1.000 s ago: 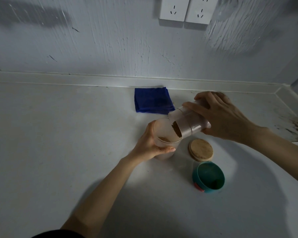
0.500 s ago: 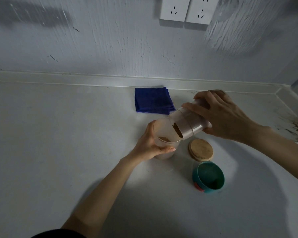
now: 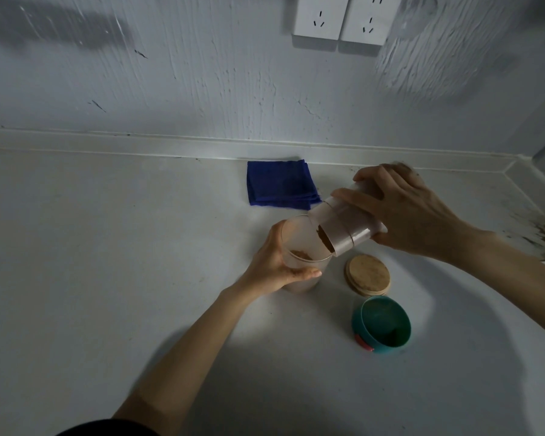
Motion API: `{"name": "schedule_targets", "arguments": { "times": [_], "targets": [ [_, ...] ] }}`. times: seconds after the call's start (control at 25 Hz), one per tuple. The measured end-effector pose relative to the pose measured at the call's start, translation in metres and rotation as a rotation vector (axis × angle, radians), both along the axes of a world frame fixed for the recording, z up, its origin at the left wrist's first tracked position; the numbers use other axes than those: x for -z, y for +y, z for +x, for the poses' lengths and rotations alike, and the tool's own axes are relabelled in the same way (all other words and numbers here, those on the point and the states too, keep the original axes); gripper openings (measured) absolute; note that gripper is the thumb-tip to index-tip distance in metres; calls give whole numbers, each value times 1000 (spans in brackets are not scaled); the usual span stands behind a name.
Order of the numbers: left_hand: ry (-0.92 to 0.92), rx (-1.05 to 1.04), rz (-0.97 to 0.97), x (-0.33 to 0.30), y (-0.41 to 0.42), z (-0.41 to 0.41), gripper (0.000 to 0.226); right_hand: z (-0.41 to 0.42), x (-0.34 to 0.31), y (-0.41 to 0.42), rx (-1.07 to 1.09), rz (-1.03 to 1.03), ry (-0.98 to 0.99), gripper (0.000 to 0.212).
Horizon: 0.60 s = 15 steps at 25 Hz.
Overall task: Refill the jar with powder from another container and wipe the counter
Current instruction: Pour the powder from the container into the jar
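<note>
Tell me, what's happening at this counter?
A person is pouring brown powder from a tipped container in the right hand into a jar steadied by the left hand. A wooden lid and teal cap lie nearby; a folded blue cloth waits by the wall.

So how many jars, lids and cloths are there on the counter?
Jars: 2, the upright jar in the left hand and the tilted container in the right hand.
Lids: 2, the wooden lid and the teal lid.
Cloths: 1, the blue cloth.
Total: 5.
</note>
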<state>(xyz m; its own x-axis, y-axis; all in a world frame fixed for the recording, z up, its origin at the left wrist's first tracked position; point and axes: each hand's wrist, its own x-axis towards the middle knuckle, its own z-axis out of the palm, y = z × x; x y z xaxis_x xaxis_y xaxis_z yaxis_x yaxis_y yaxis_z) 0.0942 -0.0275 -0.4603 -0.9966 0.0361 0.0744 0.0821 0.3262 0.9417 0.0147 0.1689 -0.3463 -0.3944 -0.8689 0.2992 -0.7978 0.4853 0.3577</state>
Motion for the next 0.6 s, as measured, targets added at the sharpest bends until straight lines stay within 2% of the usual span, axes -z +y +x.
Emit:
{"name": "schedule_targets", "arguments": {
  "times": [0.6],
  "targets": [
    [0, 0, -7, 2, 0, -1, 91, 1, -2, -1, -7, 30, 22, 87]
  ]
}}
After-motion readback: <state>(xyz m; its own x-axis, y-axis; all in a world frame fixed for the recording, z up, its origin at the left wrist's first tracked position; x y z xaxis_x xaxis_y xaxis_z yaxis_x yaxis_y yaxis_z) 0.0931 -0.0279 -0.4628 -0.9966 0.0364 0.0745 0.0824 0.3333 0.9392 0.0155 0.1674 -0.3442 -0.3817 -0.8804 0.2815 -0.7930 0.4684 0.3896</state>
